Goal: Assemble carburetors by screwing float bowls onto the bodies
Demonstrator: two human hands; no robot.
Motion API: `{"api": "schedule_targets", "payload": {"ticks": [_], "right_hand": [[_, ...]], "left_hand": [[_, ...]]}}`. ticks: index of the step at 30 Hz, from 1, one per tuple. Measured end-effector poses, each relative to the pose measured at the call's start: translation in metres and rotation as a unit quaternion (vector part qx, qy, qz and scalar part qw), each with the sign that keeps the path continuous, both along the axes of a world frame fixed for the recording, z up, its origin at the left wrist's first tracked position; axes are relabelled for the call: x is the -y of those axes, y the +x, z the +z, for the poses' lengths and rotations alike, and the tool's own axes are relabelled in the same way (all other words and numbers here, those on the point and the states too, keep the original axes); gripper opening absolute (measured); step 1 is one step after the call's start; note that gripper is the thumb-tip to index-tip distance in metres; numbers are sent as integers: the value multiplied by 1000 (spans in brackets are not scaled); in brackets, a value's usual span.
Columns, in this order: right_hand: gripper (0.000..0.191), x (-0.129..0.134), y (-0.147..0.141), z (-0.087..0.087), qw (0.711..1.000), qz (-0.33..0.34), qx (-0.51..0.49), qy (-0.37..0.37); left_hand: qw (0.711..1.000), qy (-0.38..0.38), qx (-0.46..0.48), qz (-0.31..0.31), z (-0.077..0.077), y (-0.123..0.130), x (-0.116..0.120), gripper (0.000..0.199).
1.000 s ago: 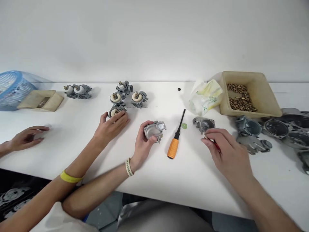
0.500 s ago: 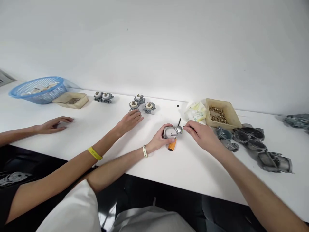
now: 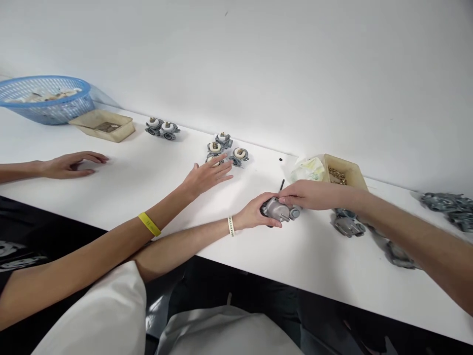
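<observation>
My left hand (image 3: 256,211) is wrapped round a grey metal carburetor (image 3: 278,211), its rounded bowl side facing up, just above the white table. The fingers of my right hand (image 3: 305,195) are closed against the carburetor's upper edge; whether they also pinch a small part is hidden. Behind the carburetor pokes out the black shaft of a screwdriver (image 3: 282,184), its handle hidden. To the left, past a co-worker's outstretched hand (image 3: 209,173), stands a group of carburetors with white floats (image 3: 240,154).
A tub of brass pieces (image 3: 349,171) and a plastic bag (image 3: 308,169) stand behind my right arm. More carburetors (image 3: 348,224) lie at right. At left are a blue basket (image 3: 48,106), a shallow tray (image 3: 111,125) and the co-worker's other hand (image 3: 72,165).
My hands have turned the carburetor over, and its bowl side now shows. My right hand has moved in from beside it to touch it. The co-worker's near hand has spread its fingers.
</observation>
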State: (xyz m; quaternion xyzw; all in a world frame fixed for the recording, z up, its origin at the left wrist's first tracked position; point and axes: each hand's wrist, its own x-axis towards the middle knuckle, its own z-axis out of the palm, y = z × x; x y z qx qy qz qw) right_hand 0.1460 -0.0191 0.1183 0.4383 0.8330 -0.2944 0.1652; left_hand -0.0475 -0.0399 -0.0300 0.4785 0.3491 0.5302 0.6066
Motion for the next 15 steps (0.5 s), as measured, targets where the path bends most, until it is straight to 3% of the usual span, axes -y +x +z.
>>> {"api": "schedule_targets", "payload": {"ticks": [2, 4, 15], "right_hand": [[47, 0, 0, 0, 1000, -1, -10, -22], [47, 0, 3, -3, 999, -3, -20, -30], [47, 4, 12, -12, 999, 7, -38, -20]], "left_hand": [[991, 52, -31, -120, -3, 13, 8, 48], [976, 97, -60, -187, -5, 15, 8, 55], [963, 142, -123, -193, -19, 18, -7, 75]]}}
